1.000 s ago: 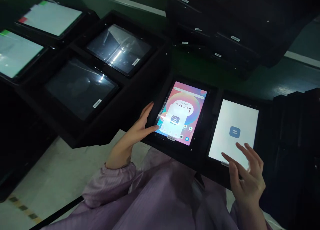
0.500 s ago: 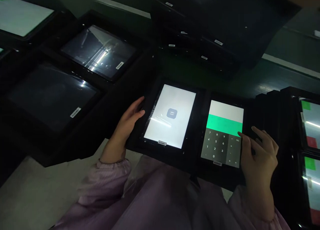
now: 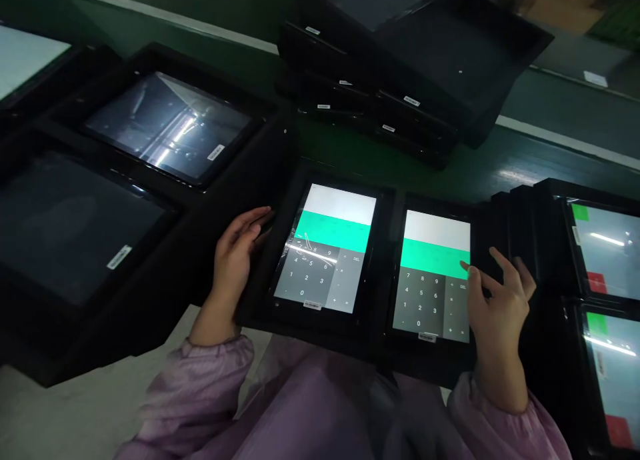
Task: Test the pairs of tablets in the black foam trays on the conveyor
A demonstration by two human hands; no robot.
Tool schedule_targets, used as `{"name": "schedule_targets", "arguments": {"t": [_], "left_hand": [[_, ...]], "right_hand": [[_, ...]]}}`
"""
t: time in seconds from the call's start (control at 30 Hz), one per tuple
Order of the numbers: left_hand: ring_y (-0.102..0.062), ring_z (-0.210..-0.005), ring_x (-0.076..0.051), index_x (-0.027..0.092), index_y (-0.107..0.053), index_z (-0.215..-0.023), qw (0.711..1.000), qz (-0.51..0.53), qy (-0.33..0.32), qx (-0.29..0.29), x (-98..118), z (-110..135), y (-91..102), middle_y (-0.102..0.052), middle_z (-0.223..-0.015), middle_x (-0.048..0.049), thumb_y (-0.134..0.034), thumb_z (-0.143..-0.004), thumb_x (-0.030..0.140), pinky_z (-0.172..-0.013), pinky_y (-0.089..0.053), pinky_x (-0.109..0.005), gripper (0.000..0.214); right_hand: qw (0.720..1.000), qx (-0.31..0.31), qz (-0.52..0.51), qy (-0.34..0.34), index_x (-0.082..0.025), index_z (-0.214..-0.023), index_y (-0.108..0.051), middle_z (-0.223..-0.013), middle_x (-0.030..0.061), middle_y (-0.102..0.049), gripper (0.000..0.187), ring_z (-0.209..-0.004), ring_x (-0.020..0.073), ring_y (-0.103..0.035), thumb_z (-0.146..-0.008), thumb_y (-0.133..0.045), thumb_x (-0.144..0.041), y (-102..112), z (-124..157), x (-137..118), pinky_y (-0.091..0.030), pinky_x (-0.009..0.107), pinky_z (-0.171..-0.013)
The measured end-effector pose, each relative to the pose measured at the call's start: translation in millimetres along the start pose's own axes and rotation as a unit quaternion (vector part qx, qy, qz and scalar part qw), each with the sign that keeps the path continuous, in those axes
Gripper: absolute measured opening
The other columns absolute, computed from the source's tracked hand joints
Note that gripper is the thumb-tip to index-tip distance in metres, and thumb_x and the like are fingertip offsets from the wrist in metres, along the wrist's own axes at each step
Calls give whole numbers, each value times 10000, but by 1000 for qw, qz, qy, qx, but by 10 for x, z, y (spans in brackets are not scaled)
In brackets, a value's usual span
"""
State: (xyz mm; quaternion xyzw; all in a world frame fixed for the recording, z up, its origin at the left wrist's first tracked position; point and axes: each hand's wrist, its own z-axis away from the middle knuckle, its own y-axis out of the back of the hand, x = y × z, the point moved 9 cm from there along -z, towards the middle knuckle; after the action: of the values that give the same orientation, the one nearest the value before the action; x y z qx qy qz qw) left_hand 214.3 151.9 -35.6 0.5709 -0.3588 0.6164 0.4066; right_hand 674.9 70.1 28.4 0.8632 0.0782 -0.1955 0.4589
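Observation:
Two tablets lie side by side in a black tray [image 3: 320, 333] in front of me. Both the left tablet [image 3: 323, 247] and the right tablet [image 3: 433, 277] show a calculator with a green band above grey keys. My left hand [image 3: 235, 267] is at the tray's left side, fingers stretched towards its edge; part of them is hard to make out in the dark. At the right tablet's right edge is my right hand [image 3: 503, 300]. Its index fingertip is at the green band near the DEL key, with the other fingers apart and holding nothing.
Dark-screened tablets [image 3: 170, 127] in black trays stand at the left. A stack of black trays [image 3: 415, 53] sits at the back on the green table [image 3: 330, 147]. On the right, tablets [image 3: 610, 247] show green and red corner patches.
The left tablet's screen has switched from a white page with an icon to the calculator. My left hand's fingers have drawn closer together. The view has shifted slightly.

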Motion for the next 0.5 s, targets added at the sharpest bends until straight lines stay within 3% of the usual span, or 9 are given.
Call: {"name": "schedule_targets", "arguments": {"t": [0.17, 0.33, 0.5], "left_hand": [[-692, -1303, -302, 254, -809, -1037, 1000, -5, 1, 10, -16, -2, 8, -796, -1255, -55, -784, -770, 379, -1088, -595, -421, 296], [-699, -1288, -310, 239, -794, -1030, 1000, -21, 1, 6, -13, -20, 7, -795, -1243, -67, -764, -768, 392, -1099, -588, -443, 304], [-700, -1278, -298, 238, -799, -1034, 1000, -27, 0, 3, -9, -3, 2, -795, -1254, -66, -757, -781, 374, -1111, -576, -436, 291]], "right_hand": [[998, -33, -26, 54, -215, -976, -865, -1414, 148, -683, 350, -1498, 434, -424, -1053, -585, -412, -82, 19, -107, -512, 721, -1077], [1000, 6, -15, 15, -184, -947, -865, -1363, 178, -704, 377, -1479, 476, -434, -1056, -578, -403, 7, 18, -31, -512, 743, -1050], [991, -27, -58, 117, -238, -912, -857, -1349, 111, -715, 277, -1472, 409, -491, -1041, -615, -283, 48, 95, -412, -551, 642, -1056]]}}
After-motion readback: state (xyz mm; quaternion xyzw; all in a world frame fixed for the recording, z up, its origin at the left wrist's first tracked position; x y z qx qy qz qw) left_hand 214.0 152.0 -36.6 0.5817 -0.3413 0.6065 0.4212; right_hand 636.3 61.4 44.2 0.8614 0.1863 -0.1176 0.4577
